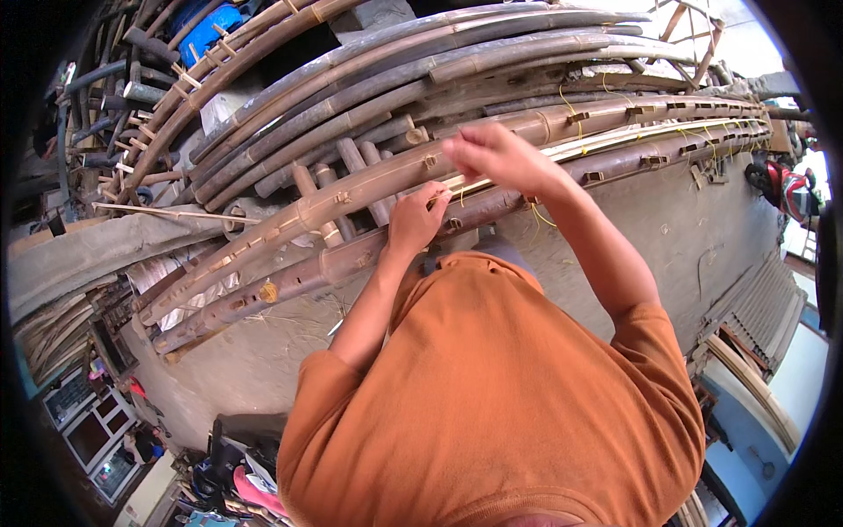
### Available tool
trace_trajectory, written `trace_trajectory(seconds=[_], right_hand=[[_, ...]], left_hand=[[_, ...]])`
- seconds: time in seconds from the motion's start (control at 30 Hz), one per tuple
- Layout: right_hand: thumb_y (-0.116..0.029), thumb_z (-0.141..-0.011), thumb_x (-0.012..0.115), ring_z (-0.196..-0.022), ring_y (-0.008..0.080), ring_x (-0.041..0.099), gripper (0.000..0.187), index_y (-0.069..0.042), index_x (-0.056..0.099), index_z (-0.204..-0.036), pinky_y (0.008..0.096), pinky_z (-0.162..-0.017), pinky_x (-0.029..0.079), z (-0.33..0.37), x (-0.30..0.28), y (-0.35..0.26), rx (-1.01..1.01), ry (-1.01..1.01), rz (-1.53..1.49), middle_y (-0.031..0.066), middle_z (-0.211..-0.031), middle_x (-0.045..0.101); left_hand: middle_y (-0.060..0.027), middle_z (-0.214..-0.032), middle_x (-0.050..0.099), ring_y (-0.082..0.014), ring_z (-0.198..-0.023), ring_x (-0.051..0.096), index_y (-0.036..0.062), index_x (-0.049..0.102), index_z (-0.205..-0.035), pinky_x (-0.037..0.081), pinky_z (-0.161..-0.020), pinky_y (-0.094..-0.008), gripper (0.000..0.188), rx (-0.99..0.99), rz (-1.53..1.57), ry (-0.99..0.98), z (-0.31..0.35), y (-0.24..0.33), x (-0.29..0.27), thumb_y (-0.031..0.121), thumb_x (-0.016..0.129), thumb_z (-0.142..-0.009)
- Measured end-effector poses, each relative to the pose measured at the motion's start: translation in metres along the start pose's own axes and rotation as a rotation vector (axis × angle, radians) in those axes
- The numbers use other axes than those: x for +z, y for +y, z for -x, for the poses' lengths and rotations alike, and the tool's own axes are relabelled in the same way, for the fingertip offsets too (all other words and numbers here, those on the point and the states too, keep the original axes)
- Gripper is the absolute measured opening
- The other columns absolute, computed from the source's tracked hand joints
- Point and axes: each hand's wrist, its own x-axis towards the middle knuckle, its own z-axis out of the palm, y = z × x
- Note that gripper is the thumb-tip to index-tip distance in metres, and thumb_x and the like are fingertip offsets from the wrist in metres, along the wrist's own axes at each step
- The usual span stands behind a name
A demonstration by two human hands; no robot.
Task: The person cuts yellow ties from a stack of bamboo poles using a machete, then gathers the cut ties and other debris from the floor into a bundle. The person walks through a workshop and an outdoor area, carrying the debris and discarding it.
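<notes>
bamboo poles (263, 114), dark and bent, lie in a big stack on the far left, one on top of the other. a blue thing (211, 26) peeks out behind them at the top left. nearer on the left is a grey concrete ledge (97, 246), and the grey ground (667, 228) runs under it all.

two long bamboo poles with small cut holes run from the near left to the far right. the upper holed pole (351, 189) is lighter brown. the lower holed pole (299, 277) is darker and sits just beside it, closer to the person.

the left hand (414, 218) rests in the middle, between the two holed poles. its fingers are curled together and pinch the end of a thin pale bamboo strip (615, 140). the strip runs along the gap between the two poles, off to the far right.

the right hand (496, 156) is just to the right and a bit farther away, held over the upper pole. it looks blurry, so i cannot tell if its fingers are apart or closed, or if it holds a thing.

yellow strings (566, 101) hang on the poles to the right of the hands. the person wears an orange shirt (500, 395). a red thing (790, 189) sits at the far right edge.
</notes>
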Motion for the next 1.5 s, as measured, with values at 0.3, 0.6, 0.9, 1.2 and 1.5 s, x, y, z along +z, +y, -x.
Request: trace_trajectory(seconds=[0.3,0.6,0.9,1.2,1.5], right_hand=[[-0.014,-0.088,0.06,-0.09,0.036,0.063,0.016,-0.001,0.064,-0.098,0.04,-0.075,0.051,0.019,0.023,0.069,-0.24,0.266,0.307,0.018,-0.092,0.066],[-0.018,-0.081,0.065,-0.091,0.0345,0.063,0.018,-0.009,0.069,-0.096,0.0441,-0.079,0.05,0.003,0.052,0.099,-0.239,0.102,0.461,0.0142,-0.092,0.068],[-0.02,-0.082,0.067,-0.088,0.0346,0.062,0.016,-0.008,0.066,-0.092,0.044,-0.076,0.049,-0.002,0.044,0.103,-0.265,0.035,0.477,0.0131,-0.089,0.066],[-0.02,-0.085,0.063,-0.079,0.0382,0.062,0.016,-0.013,0.061,-0.099,0.0484,-0.065,0.048,-0.016,0.028,0.084,-0.359,-0.272,0.749,0.0137,-0.086,0.064],[-0.02,-0.083,0.065,-0.077,0.0372,0.063,0.019,-0.013,0.062,-0.1,0.0468,-0.065,0.049,-0.012,0.032,0.101,-0.384,-0.121,0.599,0.0124,-0.081,0.066]], left_hand=[[-0.0181,-0.084,0.069,-0.0342,-0.081,0.068,0.0064,0.066,-0.097,0.051,-0.069,-0.0392,0.025,-0.191,0.239,0.124,0.006,-0.013,0.024,0.03,0.058,-0.092],[-0.0165,-0.086,0.07,-0.0312,-0.082,0.068,0.0068,0.068,-0.101,0.05,-0.071,-0.038,0.029,-0.347,0.211,0.025,-0.002,-0.019,0.014,0.033,0.059,-0.092],[-0.0103,-0.08,0.07,-0.0085,-0.071,0.062,-0.0014,0.065,-0.098,0.048,-0.063,-0.0272,0.023,-0.277,0.443,-0.027,0.0,-0.029,0.014,0.02,0.061,-0.093],[-0.0094,-0.081,0.07,-0.0091,-0.07,0.06,-0.0011,0.062,-0.103,0.047,-0.063,-0.0259,0.019,-0.263,0.503,-0.088,0.001,-0.026,0.007,0.015,0.061,-0.092],[-0.0149,-0.081,0.069,-0.019,-0.074,0.066,-0.0014,0.068,-0.098,0.05,-0.069,-0.033,0.025,-0.176,0.315,-0.066,-0.003,-0.028,0.011,0.022,0.062,-0.09]])
